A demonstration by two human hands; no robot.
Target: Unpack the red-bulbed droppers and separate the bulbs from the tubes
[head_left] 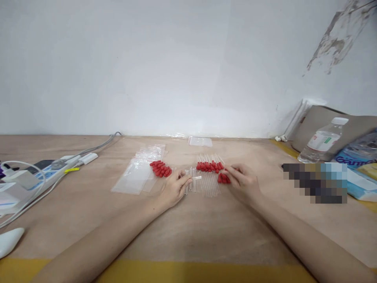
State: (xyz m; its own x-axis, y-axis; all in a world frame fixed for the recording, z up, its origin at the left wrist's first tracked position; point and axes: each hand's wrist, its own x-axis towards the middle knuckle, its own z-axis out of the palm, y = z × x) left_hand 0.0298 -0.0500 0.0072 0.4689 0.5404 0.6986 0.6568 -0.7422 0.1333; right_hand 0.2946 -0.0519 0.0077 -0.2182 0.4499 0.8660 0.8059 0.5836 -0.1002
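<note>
My left hand point(175, 188) is closed in a pinch on a clear glass tube point(196, 178) that points to the right. My right hand point(243, 181) has its fingers curled over a few red rubber caps point(224, 178); whether it grips one I cannot make out. Between the hands lies a row of clear tubes point(206, 184), several of them fitted with red caps point(209, 166). A loose pile of red caps point(160, 168) lies to the left, beside clear plastic bags point(134, 177).
The wooden table point(188, 232) meets a white wall at the back. A power strip with plugs and cables point(44, 173) lies at the left. A water bottle point(322, 140), a brown box point(321, 122) and packets stand at the right. One small bag point(200, 141) lies near the wall.
</note>
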